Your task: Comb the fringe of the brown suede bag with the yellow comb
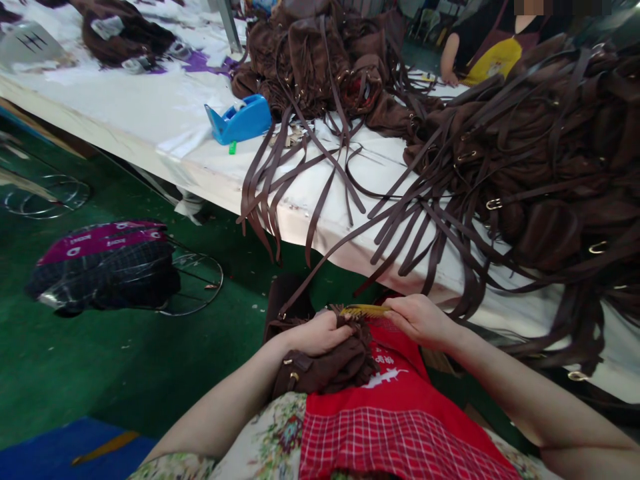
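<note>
On my lap, against a red apron (400, 400), rests a brown fringed bag (325, 367) with gold-coloured buckles. My left hand (320, 331) is closed on the upper part of this bag. A yellow comb (367, 311) is pinched in my right hand (417, 320), its teeth at the bag's fringe beside my left fingers. A long thin strap (325, 257) stretches from near the bag up toward the table. Part of the bag is hidden under my left hand and forearm.
Heaps of brown bags (540, 147) with dangling straps cover the right of the white table (130, 127). A blue tape dispenser (243, 119) stands near its edge. A padded stool (110, 267) is at left on the green floor. Another person (480, 53) sits across the table.
</note>
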A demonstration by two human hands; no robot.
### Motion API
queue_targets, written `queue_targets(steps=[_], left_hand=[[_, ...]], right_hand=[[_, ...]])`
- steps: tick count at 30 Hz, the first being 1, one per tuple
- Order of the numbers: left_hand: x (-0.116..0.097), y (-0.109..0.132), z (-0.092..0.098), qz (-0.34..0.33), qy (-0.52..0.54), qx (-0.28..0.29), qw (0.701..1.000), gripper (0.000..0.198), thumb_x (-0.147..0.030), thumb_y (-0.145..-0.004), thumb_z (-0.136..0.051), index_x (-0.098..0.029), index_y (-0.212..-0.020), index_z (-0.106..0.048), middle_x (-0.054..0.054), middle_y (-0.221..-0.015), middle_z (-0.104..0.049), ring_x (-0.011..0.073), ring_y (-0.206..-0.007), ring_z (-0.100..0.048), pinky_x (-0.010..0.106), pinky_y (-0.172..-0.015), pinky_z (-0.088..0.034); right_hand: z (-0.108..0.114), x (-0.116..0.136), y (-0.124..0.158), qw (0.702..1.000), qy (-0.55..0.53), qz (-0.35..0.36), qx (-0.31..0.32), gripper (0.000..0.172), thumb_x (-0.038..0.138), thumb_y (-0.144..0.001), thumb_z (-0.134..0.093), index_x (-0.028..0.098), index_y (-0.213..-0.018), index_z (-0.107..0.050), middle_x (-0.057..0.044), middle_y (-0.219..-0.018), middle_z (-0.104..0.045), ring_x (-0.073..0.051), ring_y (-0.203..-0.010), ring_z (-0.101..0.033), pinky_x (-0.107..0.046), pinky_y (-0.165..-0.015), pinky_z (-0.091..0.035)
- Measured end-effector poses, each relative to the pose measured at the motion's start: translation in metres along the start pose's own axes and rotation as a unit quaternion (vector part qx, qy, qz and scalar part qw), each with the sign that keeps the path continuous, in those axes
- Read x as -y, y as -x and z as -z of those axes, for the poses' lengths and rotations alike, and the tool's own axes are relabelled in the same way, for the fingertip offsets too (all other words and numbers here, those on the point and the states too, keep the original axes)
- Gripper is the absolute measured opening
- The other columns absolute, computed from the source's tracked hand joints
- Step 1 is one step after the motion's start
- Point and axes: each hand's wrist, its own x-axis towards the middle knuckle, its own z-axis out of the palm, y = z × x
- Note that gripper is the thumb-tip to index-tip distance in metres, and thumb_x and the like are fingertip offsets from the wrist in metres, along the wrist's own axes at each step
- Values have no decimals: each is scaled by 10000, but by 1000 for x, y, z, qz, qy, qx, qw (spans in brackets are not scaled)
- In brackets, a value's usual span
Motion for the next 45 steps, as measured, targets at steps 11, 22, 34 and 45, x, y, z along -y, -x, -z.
queue_targets(steps=[11, 22, 34, 45], left_hand=[[0, 1, -1, -1, -15, 9, 1000, 331, -372, -883, -418, -161, -1013, -637, 44, -955, -701, 215, -927, -614, 301, -873, -467], [-3, 4, 0, -17, -57, 19, 998, 299, -337, -905, -379, -165, -916, -625, 51, -920, -676, 187, -858, -599, 286, -833, -467], [-4, 6, 3, -97, 58, 60, 992, 377, -185, -891, -381, -210, -1212, -576, 25, -1219, -629, 183, -1063, -578, 298, -993, -401], [14, -1, 2, 3, 130, -21, 991, 306, -347, -880, -436, -143, -949, -653, 39, -933, -684, 186, -879, -586, 289, -837, -448]], right_hand=[[6, 6, -8, 997, 80, 12, 14, 403, 393, -980, -257, 187, -827, -568, -42, -761, -667, -158, -686, -583, -278, -610, -317], [5, 11, -24, 994, 101, 36, 27, 374, 388, -985, -261, 196, -795, -520, -26, -752, -662, -154, -669, -581, -289, -587, -283], [-20, 4, -33, 993, 106, 37, 43, 407, 413, -986, -241, 197, -829, -549, -37, -757, -673, -157, -684, -607, -292, -582, -286], [-47, -32, -31, 958, -254, -116, -72, 345, 461, -896, -463, 156, -969, -606, -75, -915, -684, -212, -850, -620, -317, -756, -465]])
